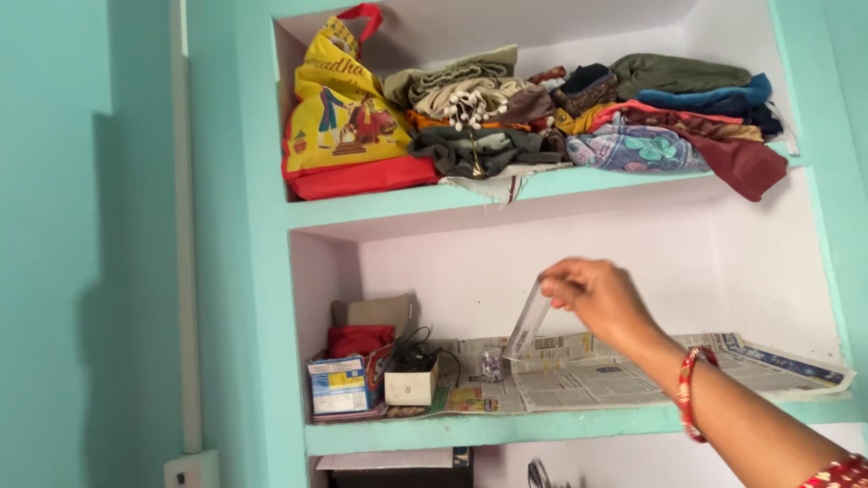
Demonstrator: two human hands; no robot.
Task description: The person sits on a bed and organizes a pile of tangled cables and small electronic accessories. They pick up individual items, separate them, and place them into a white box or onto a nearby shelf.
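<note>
Right hand [599,296] reaching up from lower right, fingers pinched on the top end of a clear, flat plastic strip [527,323], possibly a ruler or thin case; hard to tell which. Strip hanging below and left of the hand, long axis slanting down-left, lower end just above or touching the newspaper [579,375] lining the lower shelf [506,429]; contact not clear. Red bangle [689,390] on the wrist, a second red band near the frame's lower right corner. Left hand nowhere in view.

Just left of the strip's lower end, a small shiny crumpled object [491,365], glassy or foil-like, resting on the newspaper. Further left of the strip, a white box [410,386] with black cables [414,351] piled on top, then a blue-and-white carton [337,386], a red cloth [359,340] and a tan cushion-like block [375,312] at the shelf's left end.

Above the strip, on the upper shelf [542,187], soft folded clothes [597,113] in olive, blue, maroon and patterned fabric, stacked unevenly; at its left end a glossy yellow and red carrier bag [339,113], upright. Walls painted matt turquoise, niche interior white.
</note>
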